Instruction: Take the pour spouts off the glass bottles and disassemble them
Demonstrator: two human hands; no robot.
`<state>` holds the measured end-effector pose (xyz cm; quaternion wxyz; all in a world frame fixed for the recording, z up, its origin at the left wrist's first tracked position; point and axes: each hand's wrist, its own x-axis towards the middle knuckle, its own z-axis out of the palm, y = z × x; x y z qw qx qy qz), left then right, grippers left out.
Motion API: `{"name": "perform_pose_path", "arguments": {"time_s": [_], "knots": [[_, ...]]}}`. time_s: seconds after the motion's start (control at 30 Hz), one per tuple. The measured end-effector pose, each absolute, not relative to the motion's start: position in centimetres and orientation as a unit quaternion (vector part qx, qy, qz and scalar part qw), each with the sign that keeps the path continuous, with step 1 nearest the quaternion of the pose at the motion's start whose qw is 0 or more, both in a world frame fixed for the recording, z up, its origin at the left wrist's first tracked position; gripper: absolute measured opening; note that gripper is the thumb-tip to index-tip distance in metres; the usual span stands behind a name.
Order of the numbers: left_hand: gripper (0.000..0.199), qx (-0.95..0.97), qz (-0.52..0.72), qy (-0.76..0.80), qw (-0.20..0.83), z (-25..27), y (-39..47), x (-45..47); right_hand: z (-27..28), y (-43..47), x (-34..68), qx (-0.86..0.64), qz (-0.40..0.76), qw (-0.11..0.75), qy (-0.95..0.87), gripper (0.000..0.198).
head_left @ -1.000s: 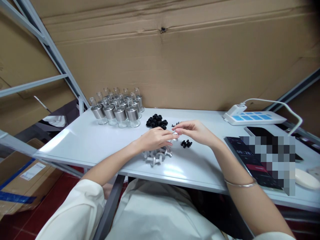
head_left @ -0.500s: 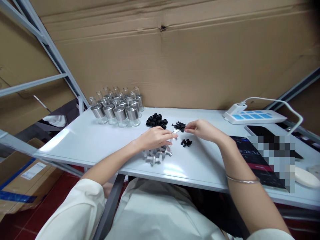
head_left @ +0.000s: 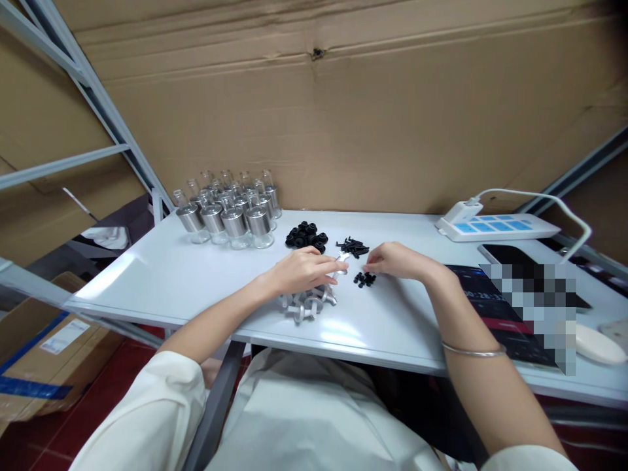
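Note:
My left hand (head_left: 308, 269) is closed, its thumb and fingers pinching a small silvery, curved metal part (head_left: 343, 259). Just below that hand lies a pile of similar silvery parts with round discs (head_left: 308, 309). My right hand (head_left: 392, 260) is pinched shut at the edge of a cluster of tiny black pieces (head_left: 365, 280); what sits between its fingertips is too small to make out. Beyond both hands are thin black stick-like pieces (head_left: 353, 246) and a heap of round black rubber-like pieces (head_left: 306, 237).
Several glass bottles with metal bands (head_left: 235, 222) stand at the back left of the white table (head_left: 196, 281). To the right are a power strip (head_left: 505, 226) with a plugged-in charger and cable, a phone showing a timer (head_left: 483, 294), and a pale round object (head_left: 598, 344).
My right hand has moved from the thin black sticks down toward the cluster of tiny black pieces. My left hand keeps its grip on the metal part.

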<state>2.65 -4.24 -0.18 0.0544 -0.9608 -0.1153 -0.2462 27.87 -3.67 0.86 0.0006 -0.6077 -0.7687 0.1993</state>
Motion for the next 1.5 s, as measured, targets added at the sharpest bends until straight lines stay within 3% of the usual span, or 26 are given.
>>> {"name": "perform_pose_path", "arguments": {"time_s": [0.57,1.0,1.2,1.5], "knots": [[0.029,-0.959,-0.254,-0.113,0.059,-0.1,-4.2,2.6,0.5,-3.4,27.6,-0.635,0.172,-0.016,-0.753,0.020],[0.030,-0.960,-0.243,-0.125,0.057,-0.2,-4.2,2.6,0.8,-4.0,27.2,-0.617,0.163,0.029,-0.769,0.015],[0.030,-0.960,-0.243,-0.124,0.061,-0.1,-4.2,2.6,1.5,-4.2,27.3,-0.575,0.166,0.109,-0.794,0.040],[0.029,-0.954,-0.268,-0.108,0.080,-0.1,-4.0,2.5,2.2,-4.5,26.9,-0.565,0.192,0.245,-0.764,0.032]]}}
